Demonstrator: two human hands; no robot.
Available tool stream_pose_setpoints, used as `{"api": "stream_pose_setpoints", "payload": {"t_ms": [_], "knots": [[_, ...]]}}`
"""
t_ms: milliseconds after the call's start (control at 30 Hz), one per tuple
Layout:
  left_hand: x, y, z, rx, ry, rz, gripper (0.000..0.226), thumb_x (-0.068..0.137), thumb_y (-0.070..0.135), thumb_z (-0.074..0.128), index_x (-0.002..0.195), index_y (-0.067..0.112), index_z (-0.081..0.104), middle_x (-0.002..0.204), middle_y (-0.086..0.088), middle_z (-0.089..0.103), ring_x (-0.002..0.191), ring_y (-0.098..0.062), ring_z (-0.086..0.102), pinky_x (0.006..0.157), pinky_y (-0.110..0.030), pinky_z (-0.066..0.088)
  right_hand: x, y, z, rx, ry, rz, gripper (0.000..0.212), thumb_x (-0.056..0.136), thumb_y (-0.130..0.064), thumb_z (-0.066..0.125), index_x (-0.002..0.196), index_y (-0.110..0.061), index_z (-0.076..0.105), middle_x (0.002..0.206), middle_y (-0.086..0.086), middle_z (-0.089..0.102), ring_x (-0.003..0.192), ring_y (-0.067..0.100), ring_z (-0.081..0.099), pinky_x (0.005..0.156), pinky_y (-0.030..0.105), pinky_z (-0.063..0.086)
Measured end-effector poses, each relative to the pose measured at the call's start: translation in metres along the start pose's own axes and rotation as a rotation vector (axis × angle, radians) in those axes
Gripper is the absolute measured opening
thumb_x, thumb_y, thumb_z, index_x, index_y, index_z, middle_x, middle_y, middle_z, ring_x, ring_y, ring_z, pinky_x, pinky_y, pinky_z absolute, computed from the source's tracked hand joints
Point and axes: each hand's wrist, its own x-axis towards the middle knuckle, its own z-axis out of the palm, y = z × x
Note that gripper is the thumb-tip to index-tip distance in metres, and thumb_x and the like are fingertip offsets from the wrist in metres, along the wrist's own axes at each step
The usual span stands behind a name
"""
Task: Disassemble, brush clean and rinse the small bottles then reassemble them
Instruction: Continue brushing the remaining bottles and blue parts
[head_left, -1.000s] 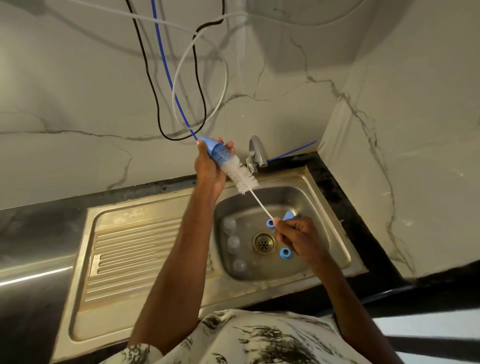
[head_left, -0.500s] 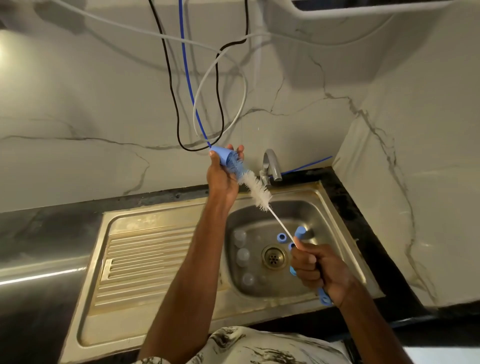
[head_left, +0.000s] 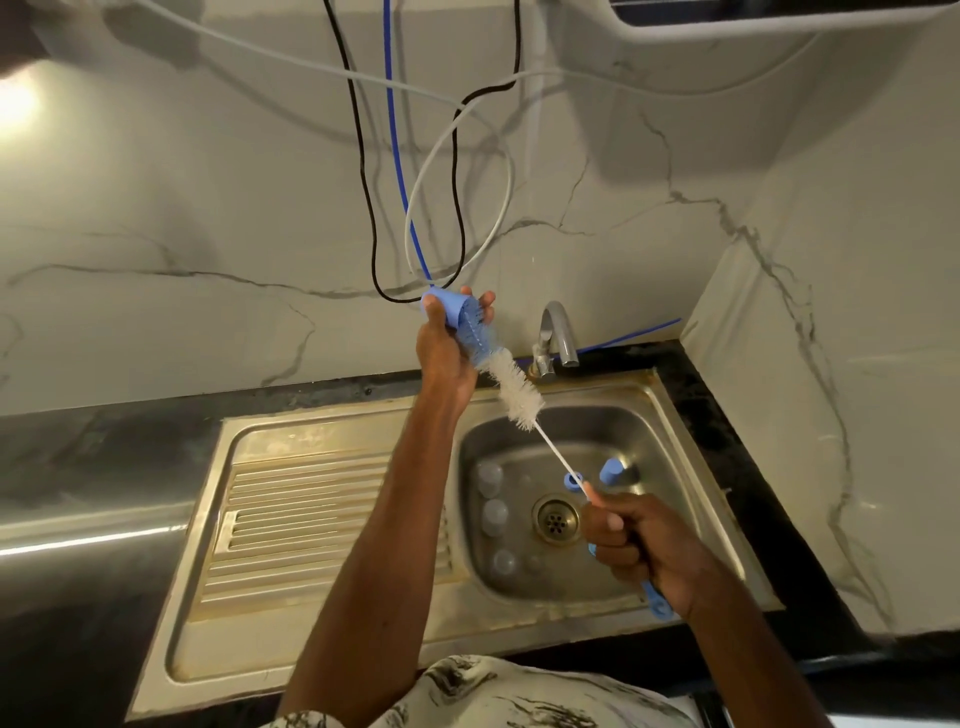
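My left hand (head_left: 445, 349) is raised over the sink and grips a small blue bottle cap (head_left: 448, 310). The tip of a bottle brush (head_left: 514, 391) with white bristles sits at the cap's opening. My right hand (head_left: 640, 541) grips the brush's blue handle lower right, over the basin. Three clear small bottles (head_left: 494, 515) stand in a row on the basin floor, left of the drain. Two more blue caps (head_left: 611, 471) lie at the back of the basin.
The steel sink (head_left: 670, 415) has a ribbed draining board (head_left: 311, 519) on its left. A curved tap (head_left: 559, 332) stands behind the basin. Black, blue and white cables (head_left: 395, 171) hang down the marble wall. A dark counter (head_left: 78, 467) surrounds the sink.
My right hand has drawn the brush down and to the right, so most of the bristles are now outside the cap. My left hand keeps the cap raised.
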Motion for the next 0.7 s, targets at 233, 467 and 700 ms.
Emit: {"api": "stream_pose_setpoints", "payload": {"t_ms": [233,467,700], "knots": [[0.001,-0.009,-0.002,0.177,0.024,-0.043,0.052,0.108,0.04,0.042,0.147,0.006,0.041,0.113,-0.01,0.069,0.09,-0.026,0.073,0.081,-0.042,0.061,0.01,0.002,-0.005,-0.871,0.546,-0.65,0.061,0.1,-0.048,0.053,0.055,-0.006,0.056,0.054,0.006,0.064,0.049,0.022,0.061,0.052,0.045,0.052],[0.004,-0.01,-0.015,0.288,0.044,-0.058,0.042,0.107,0.043,0.043,0.129,0.008,0.053,0.11,-0.009,0.072,0.089,-0.026,0.074,0.093,-0.048,0.056,0.022,0.017,-0.017,-1.222,0.777,-0.804,0.058,0.098,-0.059,0.043,0.06,-0.019,0.06,0.055,-0.004,0.063,0.047,0.009,0.058,0.049,0.039,0.051],[0.01,-0.004,-0.017,0.182,0.153,-0.033,0.059,0.106,0.048,0.043,0.146,0.004,0.046,0.129,-0.015,0.067,0.092,-0.024,0.074,0.083,-0.043,0.06,0.02,0.02,-0.005,-1.158,0.818,-0.905,0.052,0.097,-0.051,0.053,0.054,-0.02,0.053,0.045,-0.009,0.047,0.037,0.01,0.045,0.04,0.036,0.044]]}}
